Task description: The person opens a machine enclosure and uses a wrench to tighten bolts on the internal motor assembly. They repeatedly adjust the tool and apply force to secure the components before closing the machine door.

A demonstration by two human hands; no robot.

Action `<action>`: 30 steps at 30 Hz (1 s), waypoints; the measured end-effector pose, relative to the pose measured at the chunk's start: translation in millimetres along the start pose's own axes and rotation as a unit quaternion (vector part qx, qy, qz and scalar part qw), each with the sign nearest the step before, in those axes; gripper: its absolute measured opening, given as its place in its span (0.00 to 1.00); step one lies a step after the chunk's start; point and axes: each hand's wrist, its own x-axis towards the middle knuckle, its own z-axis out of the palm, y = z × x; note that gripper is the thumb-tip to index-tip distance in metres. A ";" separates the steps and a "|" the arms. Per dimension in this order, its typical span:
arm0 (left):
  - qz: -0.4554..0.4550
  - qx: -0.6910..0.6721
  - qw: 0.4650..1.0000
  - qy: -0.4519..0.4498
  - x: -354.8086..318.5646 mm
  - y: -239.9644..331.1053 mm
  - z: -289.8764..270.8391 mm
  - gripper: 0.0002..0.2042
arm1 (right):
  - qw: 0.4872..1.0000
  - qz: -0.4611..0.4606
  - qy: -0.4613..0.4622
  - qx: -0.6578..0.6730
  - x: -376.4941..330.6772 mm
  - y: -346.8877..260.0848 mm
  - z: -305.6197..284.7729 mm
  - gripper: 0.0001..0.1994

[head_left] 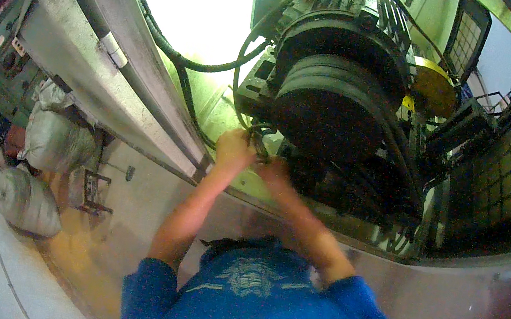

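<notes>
Both my arms reach forward to the lower left side of a large dark motor (336,105) with a grooved pulley. My left hand (235,147) is closed at a small dark part (260,140) beside the motor's base; what exactly it grips is hidden. My right hand (275,171) is just right of and below it, close to the same part. Motion smears its fingers, and dark shadow covers their tips. A black cable (241,68) runs down from the motor toward my hands.
A thick black conduit (172,51) hangs along the pale frame beam (110,72) at left. A yellow wheel (435,87) and a mesh guard (507,177) stand at right. Stuffed sacks (28,201) and a small dark stool (95,192) are on the floor at left.
</notes>
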 end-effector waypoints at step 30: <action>-0.063 -0.083 0.993 -0.050 4.5 -13.5 2.1 0.09 | 0.990 -0.041 -0.068 -0.118 -57.6 -50.1 -131.2 0.25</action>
